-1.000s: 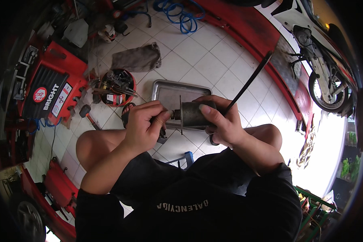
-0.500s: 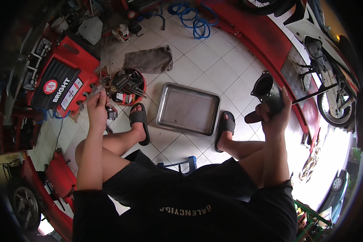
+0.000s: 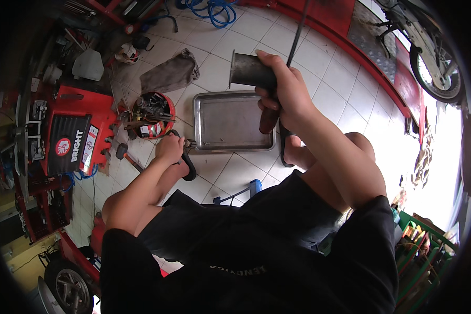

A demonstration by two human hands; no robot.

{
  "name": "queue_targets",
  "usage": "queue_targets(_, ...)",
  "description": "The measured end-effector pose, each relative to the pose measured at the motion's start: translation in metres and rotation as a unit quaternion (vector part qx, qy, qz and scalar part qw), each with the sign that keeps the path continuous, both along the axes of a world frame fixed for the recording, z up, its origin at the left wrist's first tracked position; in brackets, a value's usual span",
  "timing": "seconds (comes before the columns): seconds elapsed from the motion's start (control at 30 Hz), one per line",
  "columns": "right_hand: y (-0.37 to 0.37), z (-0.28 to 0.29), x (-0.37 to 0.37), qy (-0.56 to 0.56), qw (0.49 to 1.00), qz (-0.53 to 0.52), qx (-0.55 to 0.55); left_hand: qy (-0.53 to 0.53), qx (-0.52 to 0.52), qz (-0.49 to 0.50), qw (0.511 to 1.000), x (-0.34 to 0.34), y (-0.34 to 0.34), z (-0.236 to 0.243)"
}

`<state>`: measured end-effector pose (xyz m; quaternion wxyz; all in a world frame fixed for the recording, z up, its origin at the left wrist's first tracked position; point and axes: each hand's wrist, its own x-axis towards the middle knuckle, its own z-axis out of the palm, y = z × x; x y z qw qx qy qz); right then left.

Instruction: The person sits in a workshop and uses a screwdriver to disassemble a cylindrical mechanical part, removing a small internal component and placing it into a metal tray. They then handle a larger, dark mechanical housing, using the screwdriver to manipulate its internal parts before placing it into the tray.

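My right hand [image 3: 290, 94] is wrapped round a dark metal cylinder [image 3: 248, 70] with a flanged mouth pointing left. The same grip takes in a tool with a brown handle [image 3: 268, 120] and a long dark shaft [image 3: 298, 39] rising past the knuckles. Both hang over the right part of a shallow metal tray [image 3: 234, 149] on the floor. My left hand [image 3: 170, 149] is closed beside the tray's near left corner. A small metal end [image 3: 190, 143] pokes out of its fingers; the rest is hidden.
Left of the tray stands a red tub [image 3: 172, 107] of tools and parts. A hammer [image 3: 122, 152] lies near a red machine [image 3: 81, 125]. Behind are a grey cloth [image 3: 170, 72] and blue hose [image 3: 212, 11]. A motorbike wheel [image 3: 437, 73] stands far right.
My right hand has swung left over the tray, turning the cylinder sideways. My left hand has moved from beside the tub to the tray's corner. The view has shifted.
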<state>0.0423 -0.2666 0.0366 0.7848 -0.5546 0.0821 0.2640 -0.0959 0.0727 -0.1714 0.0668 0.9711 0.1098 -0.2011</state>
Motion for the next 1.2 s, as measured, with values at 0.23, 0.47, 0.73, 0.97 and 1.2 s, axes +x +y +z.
queue_targets(0.23, 0.002, -0.007, -0.005, -0.001, 1.0, 0.017, -0.017, 0.063, -0.003, 0.023, 0.998, 0.056, -0.054, -0.075)
queue_targets(0.47, -0.005, 0.004, 0.001, 0.011, 0.998, 0.05, -0.032, -0.045, -0.161, 0.435, 0.885, 0.097, -0.029, -0.23)
queue_targets(0.73, -0.003, 0.0, 0.019, 0.037, 0.999, 0.017, -0.035, -0.116, -0.458, 0.675, 0.567, 0.102, -0.039, -0.304)
queue_targets(0.97, 0.005, -0.002, 0.021, 0.063, 0.997, 0.033, -0.028, 0.026, -0.576, 0.705, 0.413, 0.069, -0.036, -0.315)
queue_targets(1.2, 0.01, -0.006, 0.017, 0.062, 0.997, 0.036, -0.025, 0.047, -0.588, 0.712, 0.381, 0.058, -0.026, -0.29)
